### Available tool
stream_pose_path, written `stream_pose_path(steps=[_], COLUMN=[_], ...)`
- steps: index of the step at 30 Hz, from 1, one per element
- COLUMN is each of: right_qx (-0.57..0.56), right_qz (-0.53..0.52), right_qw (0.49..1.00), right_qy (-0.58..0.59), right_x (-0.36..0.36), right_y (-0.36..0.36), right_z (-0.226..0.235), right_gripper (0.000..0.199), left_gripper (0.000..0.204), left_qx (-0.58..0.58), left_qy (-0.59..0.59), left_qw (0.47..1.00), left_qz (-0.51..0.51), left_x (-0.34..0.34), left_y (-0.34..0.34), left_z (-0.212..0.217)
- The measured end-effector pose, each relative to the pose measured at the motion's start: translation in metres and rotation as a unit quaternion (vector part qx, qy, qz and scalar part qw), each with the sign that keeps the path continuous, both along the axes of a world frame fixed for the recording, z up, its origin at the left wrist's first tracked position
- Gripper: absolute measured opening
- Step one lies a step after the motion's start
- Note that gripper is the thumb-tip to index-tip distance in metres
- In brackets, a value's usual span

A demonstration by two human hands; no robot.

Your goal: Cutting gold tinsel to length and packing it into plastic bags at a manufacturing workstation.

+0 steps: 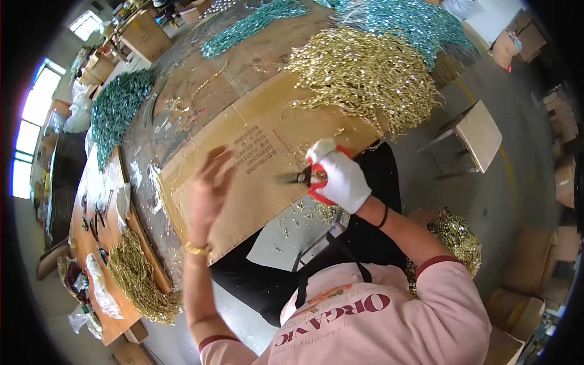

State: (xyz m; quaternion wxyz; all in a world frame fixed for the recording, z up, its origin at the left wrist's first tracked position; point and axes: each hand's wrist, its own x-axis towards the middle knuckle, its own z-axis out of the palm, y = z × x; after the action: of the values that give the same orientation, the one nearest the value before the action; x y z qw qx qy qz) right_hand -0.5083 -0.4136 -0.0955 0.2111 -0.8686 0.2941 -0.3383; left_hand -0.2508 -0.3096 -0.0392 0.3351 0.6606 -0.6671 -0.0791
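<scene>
My right hand point(344, 179), in a white glove, grips a pair of red-handled pliers point(302, 177), with the metal jaws pointing left and blurred. My bare left hand point(213, 188), a gold-coloured band at its wrist, is raised over the left part of a cardboard sheet point(243, 201). Motion smears its fingers, and I cannot make out anything in them. Between the hands is a stretch of bare cardboard. Beyond my right hand, a big heap of glittery gold tinsel strands point(365, 73) spreads over the sheet's far right corner.
Teal tinsel point(401, 27) lies behind the gold heap, with more bundles point(121, 103) on the worktable point(201, 85). On the left, a wooden board point(115, 201) carries hand tools and gold strands point(137, 274). A stool point(480, 137) stands right. Gold clippings point(322, 213) lie below the sheet's edge.
</scene>
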Motion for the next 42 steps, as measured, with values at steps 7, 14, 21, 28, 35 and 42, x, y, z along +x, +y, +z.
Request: stream_pose_path(steps=[7, 14, 21, 28, 35, 42], right_qx=[0.269, 0.438, 0.470, 0.551, 0.616, 0.618], right_qz=[-0.016, -0.140, -0.101, -0.018, 0.057, 0.081], right_qw=[0.962, 0.876, 0.829, 0.715, 0.515, 0.487], right_qy=[-0.038, -0.148, -0.285, -0.431, -0.593, -0.612], right_x=[-0.060, -0.108, -0.104, -0.102, -0.116, -0.122], right_y=[0.039, 0.032, 0.006, 0.004, 0.012, 0.005], right_z=[-0.044, -0.039, -0.046, -0.063, -0.066, -0.055], right_gripper=[0.040, 0.016, 0.017, 0.008, 0.013, 0.018], left_gripper=[0.041, 0.012, 0.012, 0.035, 0.047, 0.019], left_qx=[-0.109, 0.024, 0.271, -0.006, -0.070, -0.125], left_qy=[0.133, -0.074, -0.011, -0.014, -0.124, -0.092], left_qw=[0.983, 0.996, 0.960, 1.000, 0.987, 0.986], left_qz=[-0.066, -0.053, -0.064, -0.024, 0.072, 0.056], left_x=[-0.043, -0.071, -0.058, -0.140, -0.198, -0.172], left_y=[-0.153, -0.121, -0.074, -0.195, -0.296, -0.279], left_z=[-0.091, -0.056, -0.008, 0.012, -0.008, -0.007])
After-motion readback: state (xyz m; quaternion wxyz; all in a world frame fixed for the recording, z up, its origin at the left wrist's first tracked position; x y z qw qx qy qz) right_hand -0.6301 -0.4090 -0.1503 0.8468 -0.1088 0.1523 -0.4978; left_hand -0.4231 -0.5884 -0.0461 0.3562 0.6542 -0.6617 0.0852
